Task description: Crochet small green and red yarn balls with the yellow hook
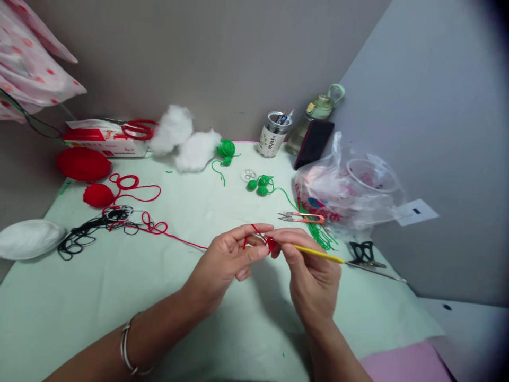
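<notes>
My left hand [234, 252] pinches a small piece of red crochet work [271, 244], with red yarn [186, 242] looped over its index finger and trailing left across the table. My right hand [312, 270] is closed around a crochet hook [318, 253] with a yellow grip; its bare metal end points to the right. The hook's working tip is hidden at the red piece, where the fingertips of both hands meet. Leftward, the red strand runs in loose loops toward a red yarn ball [98, 195].
Thread snips [302, 217] and green yarn strands [320, 233] lie beyond my right hand. Small green crocheted balls [262, 185], white stuffing [196, 151], a pen can [272, 135], a phone [314, 144] and a plastic bag [350, 185] stand farther back. Black yarn [89, 228] lies left.
</notes>
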Demonstrator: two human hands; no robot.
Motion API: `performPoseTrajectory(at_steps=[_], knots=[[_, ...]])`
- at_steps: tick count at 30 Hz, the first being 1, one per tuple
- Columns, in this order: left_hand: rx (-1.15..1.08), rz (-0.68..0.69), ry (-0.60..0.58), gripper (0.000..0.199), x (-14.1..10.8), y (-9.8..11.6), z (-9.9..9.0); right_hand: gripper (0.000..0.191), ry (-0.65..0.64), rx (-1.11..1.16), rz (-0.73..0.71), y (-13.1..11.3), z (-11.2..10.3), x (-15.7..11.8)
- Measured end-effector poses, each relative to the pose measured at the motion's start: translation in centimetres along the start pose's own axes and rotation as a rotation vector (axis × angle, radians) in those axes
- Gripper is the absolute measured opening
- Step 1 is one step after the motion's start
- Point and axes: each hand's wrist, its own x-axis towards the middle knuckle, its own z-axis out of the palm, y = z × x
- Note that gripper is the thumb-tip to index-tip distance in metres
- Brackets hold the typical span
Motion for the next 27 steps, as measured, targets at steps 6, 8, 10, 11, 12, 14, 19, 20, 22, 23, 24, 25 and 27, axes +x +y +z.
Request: performPoseTrajectory(at_steps=[6, 8, 10, 11, 12, 14, 19, 20, 22, 23, 24, 25, 27], knots=[[-0.079, -0.038, 0.067, 0.044, 0.0, 0.1, 0.0, 0.039, -0.101, -0.431, -0.299, 0.4, -0.1, -1.4], [-0.126, -0.071, 0.052, 0.042, 0.0, 0.2, -0.1, 0.038, -0.089, -0.39, -0.28, 0.4, -0.3, -1.3], [-0.156, -0.083, 0.039, 0.038, 0.0, 0.3, -0.3, 0.031, -0.008, -0.19, -0.166, 0.4, -0.5, -0.9], [-0.165, -0.082, 0.038, 0.035, 0.1, 0.4, -0.4, 0.026, 0.04, -0.078, -0.093, 0.4, -0.6, -0.6], [-0.171, -0.079, 0.04, 0.032, 0.1, 0.5, -0.6, 0.022, 0.082, 0.025, -0.015, 0.4, -0.8, -0.4], [-0.171, -0.068, 0.051, 0.027, 0.1, 0.6, -0.7, 0.018, 0.133, 0.192, 0.108, 0.5, -1.0, 0.0], [-0.093, -0.016, 0.044, 0.023, 0.1, 0.3, -0.4, 0.016, 0.077, 0.314, 0.199, 0.8, -0.8, 0.3], [-0.065, -0.004, 0.036, 0.025, 0.1, 0.2, -0.3, 0.016, 0.045, 0.272, 0.202, 0.8, -0.7, 0.2], [-0.008, 0.016, 0.042, 0.028, 0.1, 0.1, -0.1, 0.016, 0.0, 0.18, 0.2, 0.7, -0.6, 0.1], [0.016, 0.026, 0.056, 0.028, 0.1, 0.0, -0.1, 0.016, -0.006, 0.142, 0.19, 0.6, -0.5, 0.1], [0.033, 0.035, 0.071, 0.027, 0.1, 0.0, 0.0, 0.017, -0.01, 0.104, 0.17, 0.6, -0.5, 0.0], [0.042, 0.042, 0.084, 0.027, 0.1, 0.0, 0.0, 0.017, -0.019, 0.058, 0.133, 0.5, -0.4, -0.1], [0.021, 0.038, 0.093, 0.031, 0.1, -0.1, 0.0, 0.019, -0.036, -0.089, -0.004, 0.5, -0.2, -0.4]])
